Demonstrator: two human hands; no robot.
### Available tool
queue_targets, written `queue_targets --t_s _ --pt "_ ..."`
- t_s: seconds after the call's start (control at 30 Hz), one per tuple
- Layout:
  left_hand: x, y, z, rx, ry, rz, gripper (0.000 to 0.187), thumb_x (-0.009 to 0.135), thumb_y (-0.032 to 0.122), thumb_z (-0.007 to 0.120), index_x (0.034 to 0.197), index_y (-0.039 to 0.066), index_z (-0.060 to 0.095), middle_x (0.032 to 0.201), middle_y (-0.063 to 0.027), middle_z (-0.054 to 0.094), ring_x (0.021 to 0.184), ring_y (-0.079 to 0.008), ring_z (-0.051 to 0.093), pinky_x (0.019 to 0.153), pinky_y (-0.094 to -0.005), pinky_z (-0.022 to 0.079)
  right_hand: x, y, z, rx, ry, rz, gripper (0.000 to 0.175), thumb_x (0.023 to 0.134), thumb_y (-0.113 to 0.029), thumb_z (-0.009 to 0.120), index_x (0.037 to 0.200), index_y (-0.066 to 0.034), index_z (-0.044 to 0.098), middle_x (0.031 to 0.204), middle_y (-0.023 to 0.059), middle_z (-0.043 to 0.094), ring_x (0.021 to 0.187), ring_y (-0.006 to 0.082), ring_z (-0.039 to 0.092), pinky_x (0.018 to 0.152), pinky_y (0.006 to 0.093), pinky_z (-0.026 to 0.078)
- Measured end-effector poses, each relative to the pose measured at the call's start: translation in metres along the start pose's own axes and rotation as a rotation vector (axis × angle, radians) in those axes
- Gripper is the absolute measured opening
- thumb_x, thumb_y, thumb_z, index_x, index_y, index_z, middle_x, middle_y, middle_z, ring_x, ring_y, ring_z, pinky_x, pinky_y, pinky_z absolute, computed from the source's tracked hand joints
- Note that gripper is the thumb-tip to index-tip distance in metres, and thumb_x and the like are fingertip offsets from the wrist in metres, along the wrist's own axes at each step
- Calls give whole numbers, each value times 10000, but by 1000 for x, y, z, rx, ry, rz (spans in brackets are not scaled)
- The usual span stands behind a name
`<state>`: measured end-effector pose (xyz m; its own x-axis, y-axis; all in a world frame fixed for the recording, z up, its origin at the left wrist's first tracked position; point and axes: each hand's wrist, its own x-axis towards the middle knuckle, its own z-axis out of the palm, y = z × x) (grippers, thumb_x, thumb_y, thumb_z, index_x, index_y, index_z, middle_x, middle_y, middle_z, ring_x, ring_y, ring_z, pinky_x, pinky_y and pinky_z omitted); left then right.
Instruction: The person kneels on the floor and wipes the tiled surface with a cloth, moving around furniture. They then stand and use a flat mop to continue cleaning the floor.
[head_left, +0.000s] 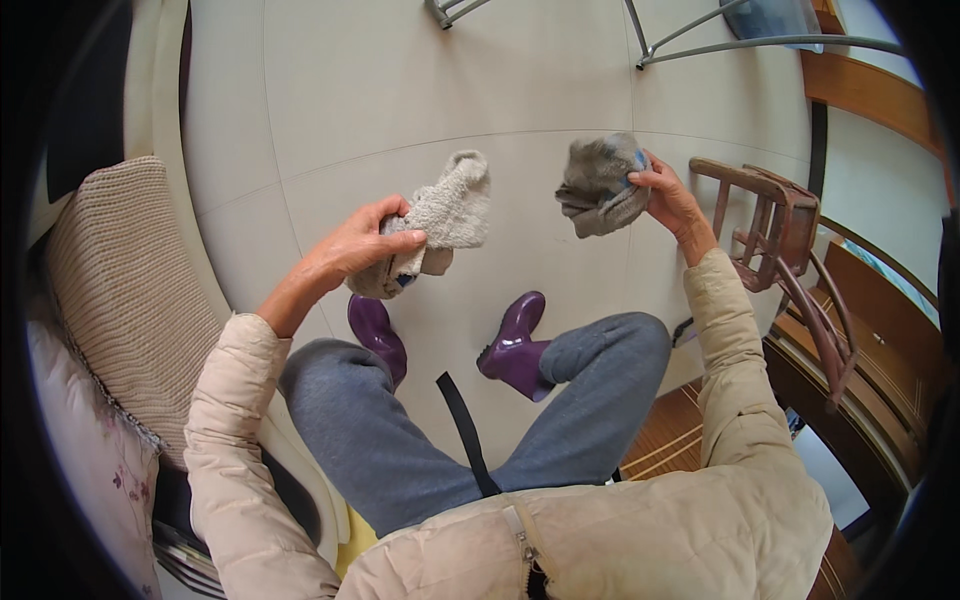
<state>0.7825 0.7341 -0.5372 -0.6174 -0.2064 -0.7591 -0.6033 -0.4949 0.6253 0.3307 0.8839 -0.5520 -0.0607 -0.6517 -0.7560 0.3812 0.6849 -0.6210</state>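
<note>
My left hand (367, 244) grips a bundle of pale, nubby knitted fabric (457, 202), thumb on top. Beneath the thumb the bundle is folded, with a small dark blue patch at its lower edge. Out to the right, my right hand (671, 195) pinches a crumpled, darker grey-brown cloth (600, 184) by its right side. That cloth shows a blue patch near my thumb and looks slightly blurred. Both pieces are held up in the air, apart from each other. Whether they are gloves, socks or something else I cannot tell.
My knees and purple rubber boots (375, 330) are below my hands, on a pale tiled floor (360, 90). A ribbed beige cushion (135, 292) lies at left. To the right stands a brown wooden stool (776, 225). Grey metal legs (697, 51) stand at the top.
</note>
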Motion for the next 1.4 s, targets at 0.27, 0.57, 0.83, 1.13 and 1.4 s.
queue_targets --t_s 0.27,0.57,0.83,1.13,1.4 --pt "-49 -37 49 305 260 82 418 797 361 748 1026 43 600 959 -157 572 890 -326 578 795 -425 469 -36 21 -15 -1119 511 -204 360 800 -202 693 1139 -114 613 969 151 711 945 386 656 826 467 497" --pt "-162 15 113 327 337 88 425 769 340 781 993 35 588 906 -142 546 849 -294 569 763 -416 462 -205 -1 -30 -1358 677 -7 337 783 -176 725 1100 -115 627 1018 165 695 996 392 641 852 490 483" --pt "-243 44 160 349 308 68 416 762 339 783 958 22 597 896 -138 563 859 -309 557 774 -415 457 -432 13 -16 -1483 829 -63 289 803 -113 691 1089 -144 667 1072 92 602 1083 319 566 859 509 433" --pt "-299 118 218 618 249 243 295 893 267 675 1127 90 653 957 -153 573 898 -300 578 812 -412 478 -560 94 -3 -1014 1068 -15 364 818 -199 710 1152 -75 634 1053 187 640 1004 419 602 864 503 486" --pt "-316 193 269 637 479 388 377 792 214 748 1155 131 690 1043 -167 619 996 -357 613 885 -443 497 -597 97 51 -512 1012 -88 336 814 -278 768 950 15 675 798 163 654 729 238 610 694 388 488"
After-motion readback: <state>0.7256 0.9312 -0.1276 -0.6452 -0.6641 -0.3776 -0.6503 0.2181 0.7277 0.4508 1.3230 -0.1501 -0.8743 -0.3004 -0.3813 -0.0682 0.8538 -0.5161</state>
